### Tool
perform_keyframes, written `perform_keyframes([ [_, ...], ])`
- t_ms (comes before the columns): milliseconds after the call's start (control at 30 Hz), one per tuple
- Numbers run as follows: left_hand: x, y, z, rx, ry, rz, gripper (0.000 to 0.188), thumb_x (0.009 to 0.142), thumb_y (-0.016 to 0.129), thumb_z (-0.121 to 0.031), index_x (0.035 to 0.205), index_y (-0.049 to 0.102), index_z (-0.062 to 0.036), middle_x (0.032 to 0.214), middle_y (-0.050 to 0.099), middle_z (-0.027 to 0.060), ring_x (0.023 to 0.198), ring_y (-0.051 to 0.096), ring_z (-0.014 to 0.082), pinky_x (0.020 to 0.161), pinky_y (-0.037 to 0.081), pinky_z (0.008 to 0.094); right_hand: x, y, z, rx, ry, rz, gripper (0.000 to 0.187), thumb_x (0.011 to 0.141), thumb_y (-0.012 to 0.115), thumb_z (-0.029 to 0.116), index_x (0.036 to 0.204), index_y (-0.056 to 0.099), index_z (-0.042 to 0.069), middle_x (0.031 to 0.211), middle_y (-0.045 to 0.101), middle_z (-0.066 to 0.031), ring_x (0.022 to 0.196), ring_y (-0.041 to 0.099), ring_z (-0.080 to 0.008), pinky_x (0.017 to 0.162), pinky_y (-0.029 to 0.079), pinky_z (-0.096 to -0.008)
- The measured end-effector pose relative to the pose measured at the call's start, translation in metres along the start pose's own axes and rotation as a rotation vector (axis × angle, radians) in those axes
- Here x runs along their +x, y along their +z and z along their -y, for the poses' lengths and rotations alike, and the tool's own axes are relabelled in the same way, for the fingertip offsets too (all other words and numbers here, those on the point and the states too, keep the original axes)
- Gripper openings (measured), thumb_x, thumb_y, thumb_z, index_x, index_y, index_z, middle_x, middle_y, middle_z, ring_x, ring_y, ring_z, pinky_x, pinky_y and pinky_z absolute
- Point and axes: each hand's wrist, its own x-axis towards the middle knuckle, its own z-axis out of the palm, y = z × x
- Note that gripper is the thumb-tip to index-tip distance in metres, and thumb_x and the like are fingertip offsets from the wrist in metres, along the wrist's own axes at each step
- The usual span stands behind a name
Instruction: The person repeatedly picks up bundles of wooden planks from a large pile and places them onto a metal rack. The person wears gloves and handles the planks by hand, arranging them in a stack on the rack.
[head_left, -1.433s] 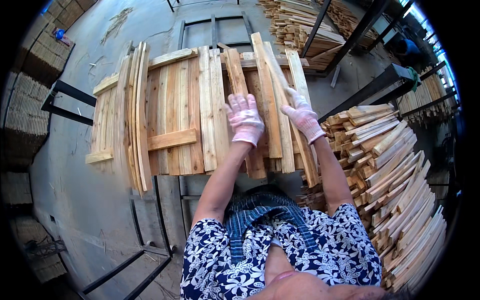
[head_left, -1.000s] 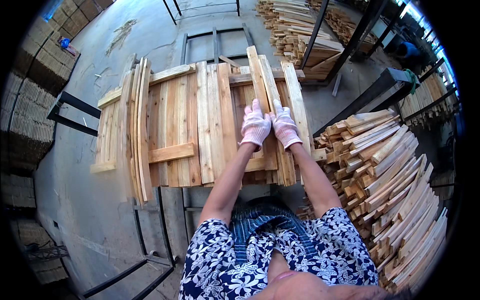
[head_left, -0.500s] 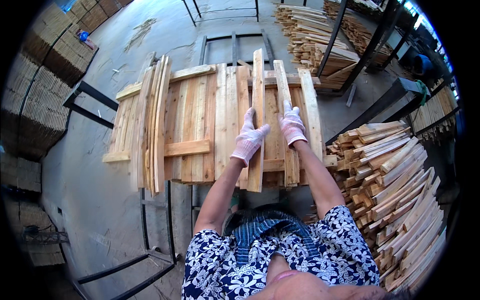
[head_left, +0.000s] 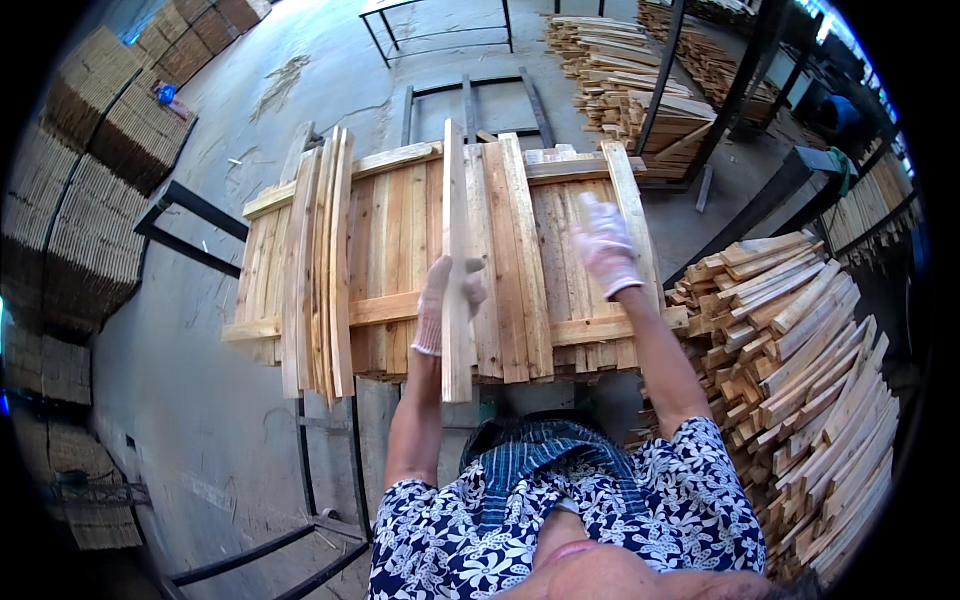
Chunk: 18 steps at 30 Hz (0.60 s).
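Observation:
My left hand (head_left: 431, 305), in a pale knitted work glove, is closed round a narrow wooden board (head_left: 455, 335) that stands out above the others, its near end past the edge of the layer. To the right, my gloved right hand (head_left: 607, 248) is open, fingers stretched forward, slightly blurred, with nothing in it. It hovers over the boards beside a pale board (head_left: 628, 205) at the right end. Between my hands several boards (head_left: 510, 290) lie side by side across two crosswise battens. A bundle of boards (head_left: 325, 270) lies on top at the left.
A dark metal frame (head_left: 310, 470) stands under the boards. A big heap of loose boards (head_left: 800, 370) rises at my right, with another stack (head_left: 630, 80) at the far right. Strapped board stacks (head_left: 85, 190) line the left. A dark metal post (head_left: 750, 210) slants at the right.
My left hand has moved left with its board. My right hand has let go of another board, which now lies among those in the middle, and has moved right. The view has shifted slightly.

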Motion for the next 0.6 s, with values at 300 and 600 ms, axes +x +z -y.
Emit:
perform_keyframes([
  [300, -0.003, 0.060, 0.021, 1.916, 0.159, -0.439, 0.050, 0.097, 0.056, -0.026, 0.141, 0.047, -0.0038, 0.108, 0.057, 0.0236, 0.097, 0.068, 0.0386, 0.069, 0.060, 0.0511, -0.023, 0.099, -0.113, -0.172, 0.275, 0.186, 0.054, 0.104, 0.042, 0.044, 0.149, 0.039, 0.014, 0.114, 0.060, -0.0260, 0.094, 0.064, -0.0460, 0.084, 0.052, -0.0544],
  [600, 0.003, 0.080, 0.044, 2.429, 0.371, -0.456, 0.060, 0.090, 0.065, -0.038, 0.142, 0.053, -0.0102, 0.143, 0.051, 0.0283, 0.127, 0.051, 0.0508, 0.102, 0.045, 0.0600, -0.017, 0.104, 0.024, 0.312, 0.301, 0.359, 0.062, 0.103, 0.045, 0.039, 0.155, 0.036, 0.006, 0.156, 0.034, -0.0352, 0.133, 0.052, -0.0465, 0.109, 0.043, -0.0521],
])
